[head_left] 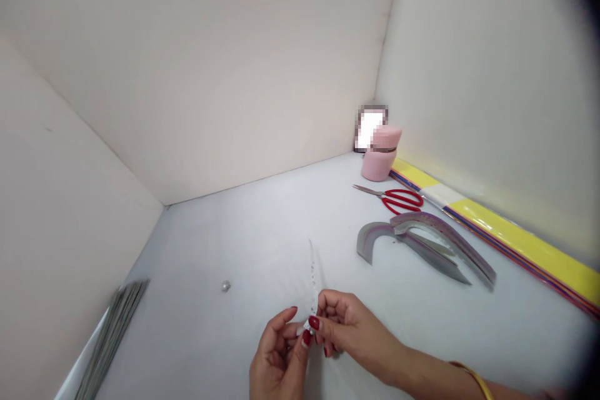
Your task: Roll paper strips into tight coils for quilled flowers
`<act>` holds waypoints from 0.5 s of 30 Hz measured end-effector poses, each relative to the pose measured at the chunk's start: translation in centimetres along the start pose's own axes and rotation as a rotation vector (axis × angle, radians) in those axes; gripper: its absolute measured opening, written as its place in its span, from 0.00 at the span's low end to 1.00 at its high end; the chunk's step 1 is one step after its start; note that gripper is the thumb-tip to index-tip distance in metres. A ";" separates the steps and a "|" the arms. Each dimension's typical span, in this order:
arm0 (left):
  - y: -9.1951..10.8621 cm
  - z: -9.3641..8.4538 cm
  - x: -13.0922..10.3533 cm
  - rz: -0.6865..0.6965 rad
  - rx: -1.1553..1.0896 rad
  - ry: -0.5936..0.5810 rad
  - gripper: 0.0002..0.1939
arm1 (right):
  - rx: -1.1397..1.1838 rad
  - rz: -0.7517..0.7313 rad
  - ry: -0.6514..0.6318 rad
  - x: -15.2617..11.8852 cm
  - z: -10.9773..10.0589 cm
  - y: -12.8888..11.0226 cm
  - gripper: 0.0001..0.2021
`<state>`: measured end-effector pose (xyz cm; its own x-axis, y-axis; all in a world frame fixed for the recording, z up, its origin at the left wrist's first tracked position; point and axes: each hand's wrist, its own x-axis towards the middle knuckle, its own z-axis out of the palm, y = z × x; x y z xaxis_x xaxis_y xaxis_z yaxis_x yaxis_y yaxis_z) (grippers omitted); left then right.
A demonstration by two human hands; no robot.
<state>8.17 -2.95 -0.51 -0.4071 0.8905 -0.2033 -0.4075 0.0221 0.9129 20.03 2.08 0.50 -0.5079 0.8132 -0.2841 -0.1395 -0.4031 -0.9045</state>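
A narrow whitish paper strip (312, 272) stands up between my hands, its free end pointing away from me over the table. At its near end it is bent into a small folded piece, partly covered by my fingertips. My left hand (284, 356) pinches this folded end from the left, thumb on top. My right hand (344, 328) holds the strip from the right between thumb and fingers. Left of the strip, on the table, lies a small silvery faceted piece (225, 286), apart from both hands.
Grey strips (112, 337) lie bundled at the left edge. To the right are curved grey-purple strips (435, 244), red-handled scissors (398, 200), a pink container (379, 162) and a long yellow packet (501, 225) along the wall. A blurred bright panel (368, 128) stands in the corner.
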 end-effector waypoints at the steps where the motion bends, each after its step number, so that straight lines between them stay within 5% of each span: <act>1: 0.0 0.1 -0.1 0.008 -0.006 0.000 0.18 | 0.002 0.002 -0.003 0.0 0.0 0.0 0.14; 15: 0.1 -0.1 0.1 -0.032 0.037 0.024 0.17 | 0.019 0.014 0.011 -0.1 -0.2 -0.2 0.17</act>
<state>8.02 -2.94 -0.48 -0.4138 0.8780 -0.2407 -0.3907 0.0675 0.9181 20.29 2.16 0.64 -0.5007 0.8118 -0.3004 -0.1487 -0.4226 -0.8941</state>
